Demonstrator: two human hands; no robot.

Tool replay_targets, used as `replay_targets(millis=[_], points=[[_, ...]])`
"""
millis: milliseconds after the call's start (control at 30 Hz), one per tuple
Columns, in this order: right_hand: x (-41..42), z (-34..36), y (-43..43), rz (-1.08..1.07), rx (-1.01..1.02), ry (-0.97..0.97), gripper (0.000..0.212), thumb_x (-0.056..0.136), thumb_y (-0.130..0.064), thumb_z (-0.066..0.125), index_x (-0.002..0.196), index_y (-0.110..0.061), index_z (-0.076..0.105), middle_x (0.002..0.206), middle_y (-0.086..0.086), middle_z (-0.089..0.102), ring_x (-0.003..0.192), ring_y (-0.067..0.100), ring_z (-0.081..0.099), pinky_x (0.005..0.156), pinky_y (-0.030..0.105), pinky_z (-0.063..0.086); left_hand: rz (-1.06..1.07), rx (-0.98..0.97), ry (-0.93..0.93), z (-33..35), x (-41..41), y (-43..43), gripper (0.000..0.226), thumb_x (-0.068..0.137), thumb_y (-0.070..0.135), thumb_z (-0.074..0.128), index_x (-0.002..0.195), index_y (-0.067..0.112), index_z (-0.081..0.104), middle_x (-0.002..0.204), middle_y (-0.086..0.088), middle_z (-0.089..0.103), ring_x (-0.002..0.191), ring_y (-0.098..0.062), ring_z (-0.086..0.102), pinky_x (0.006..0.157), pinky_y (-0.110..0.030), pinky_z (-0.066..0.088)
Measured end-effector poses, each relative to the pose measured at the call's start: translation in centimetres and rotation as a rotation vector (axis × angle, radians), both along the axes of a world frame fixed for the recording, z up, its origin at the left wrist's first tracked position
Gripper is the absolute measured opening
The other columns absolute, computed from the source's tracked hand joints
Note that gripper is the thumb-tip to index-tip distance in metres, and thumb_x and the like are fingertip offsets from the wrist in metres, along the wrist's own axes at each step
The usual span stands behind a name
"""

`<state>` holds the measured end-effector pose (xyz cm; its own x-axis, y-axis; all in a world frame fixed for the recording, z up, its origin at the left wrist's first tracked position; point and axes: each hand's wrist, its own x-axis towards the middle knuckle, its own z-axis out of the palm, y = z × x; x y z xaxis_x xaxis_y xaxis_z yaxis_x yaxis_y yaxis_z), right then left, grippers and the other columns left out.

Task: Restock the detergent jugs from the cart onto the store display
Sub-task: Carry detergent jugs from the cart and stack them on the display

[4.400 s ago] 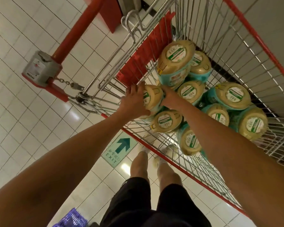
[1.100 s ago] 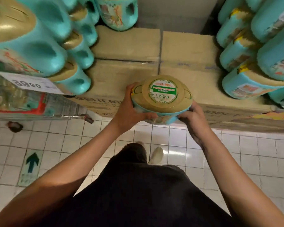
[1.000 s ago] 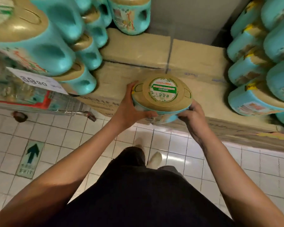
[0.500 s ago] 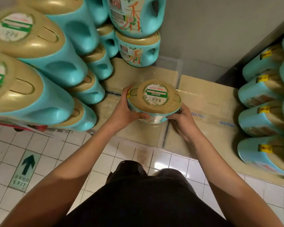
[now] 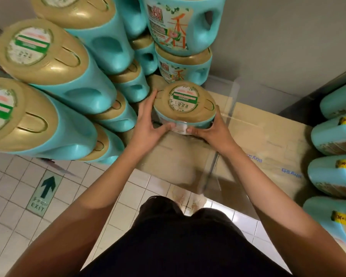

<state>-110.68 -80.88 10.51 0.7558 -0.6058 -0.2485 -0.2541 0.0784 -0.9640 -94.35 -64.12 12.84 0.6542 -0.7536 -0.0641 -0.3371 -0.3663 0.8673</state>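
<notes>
Detergent jug (image 5: 185,104) now deeper over cartons (image 5: 268,140), in tight grip between left hand (image 5: 148,126) and right hand (image 5: 214,130).

The turquoise plastic detergent jug with a gold cap (image 5: 185,105) shows mostly its top. Its lower body is hidden under the cap and behind the left hand (image 5: 148,125) and the right hand (image 5: 212,130) that hold it, so I cannot tell if its base touches the brown cardboard boxes (image 5: 268,136). The small print on its round label (image 5: 183,98) is not readable. The stacked turquoise jugs at left (image 5: 54,62) are cut by the left and top edges, the turquoise jugs at right (image 5: 334,136) by the right edge. The near edge of the boxes and the light shoes (image 5: 188,197) are blurred.
</notes>
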Motion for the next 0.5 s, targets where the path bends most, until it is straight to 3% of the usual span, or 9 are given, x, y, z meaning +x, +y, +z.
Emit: replay_targets(millis=[67,167,267,367,500], points=[[1.6,-0.1,-0.3,0.012,-0.02,-0.017,0.088,0.071,0.002,0.093,0.142,-0.004,0.041,0.133,-0.004,0.062,0.113,-0.013,0.061,0.096,0.012,0.049,0.047,0.028,-0.171,0.4,-0.3,0.1,0.099,0.088,0.027,0.083,0.166,0.025,0.021,0.155,-0.007,0.032,0.143,-0.016,0.042,0.123,-0.034,0.035],[3.6,-0.1,-0.5,-0.003,-0.038,-0.05,0.091,0.071,0.007,0.091,0.146,0.001,0.039,0.138,0.005,0.061,0.113,-0.012,0.062,0.095,0.011,0.049,0.148,0.085,-0.302,0.6,-0.8,-0.5,0.091,0.093,0.026,0.075,0.165,0.032,0.021,0.156,-0.011,0.025,0.122,-0.037,0.059,0.109,-0.048,0.049],[5.2,-0.1,-0.8,-0.034,-0.037,-0.081,0.089,0.071,0.008,0.091,0.145,-0.002,0.042,0.143,0.008,0.061,0.124,0.003,0.063,0.099,0.017,0.05,0.223,0.138,-0.375,0.8,-0.5,-1.5,0.088,0.095,0.019,0.071,0.166,0.029,0.021,0.154,-0.013,0.027,0.109,-0.029,0.061,0.099,-0.046,0.055],[6.6,0.0,-1.1,-0.04,-0.095,-0.087,0.085,0.071,0.003,0.093,0.137,-0.022,0.047,0.134,-0.011,0.064,0.119,-0.007,0.063,0.095,0.012,0.05,0.259,0.141,-0.352,1.0,0.2,-2.5,0.085,0.096,0.012,0.067,0.166,0.025,0.02,0.149,-0.012,0.03,0.113,-0.029,0.061,0.098,-0.046,0.056],[7.3,-0.3,-1.2,-0.043,-0.101,-0.089,0.089,0.07,-0.003,0.096,0.141,-0.02,0.045,0.137,-0.008,0.063,0.125,0.0,0.062,0.102,0.019,0.051,0.271,0.15,-0.349,0.7,0.8,-3.0,0.087,0.095,0.012,0.064,0.166,0.029,0.017,0.146,-0.008,0.03,0.109,-0.03,0.062,0.09,-0.047,0.058]])
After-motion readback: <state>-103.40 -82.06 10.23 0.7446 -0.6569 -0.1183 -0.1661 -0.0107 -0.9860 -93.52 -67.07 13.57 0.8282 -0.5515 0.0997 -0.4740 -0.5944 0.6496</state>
